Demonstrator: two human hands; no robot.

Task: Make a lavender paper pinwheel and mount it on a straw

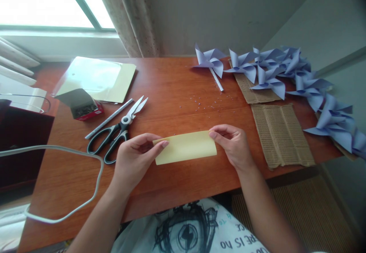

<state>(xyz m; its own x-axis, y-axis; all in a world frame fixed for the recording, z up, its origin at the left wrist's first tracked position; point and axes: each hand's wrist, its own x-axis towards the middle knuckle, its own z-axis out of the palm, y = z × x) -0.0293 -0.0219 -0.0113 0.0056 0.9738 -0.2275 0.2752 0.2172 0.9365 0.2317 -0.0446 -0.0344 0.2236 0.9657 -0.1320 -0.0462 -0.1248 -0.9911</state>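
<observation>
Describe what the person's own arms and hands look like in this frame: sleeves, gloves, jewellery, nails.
Both forearms are bare, with no sleeves reaching into view. The left hand and right hand wear no gloves, and no rings, watch or bracelet show. The nails on the fingers look neatly kept with a pale pinkish sheen. At the bottom edge, a white shirt with a dark printed graphic and lettering shows.

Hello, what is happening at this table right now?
A person holds a folded yellow paper just above the wooden table, the left hand pinching its left end and the right hand its right end. Scissors and a thin stick lie to the left. Blue pinwheels and cardboard pieces are on the right.
</observation>
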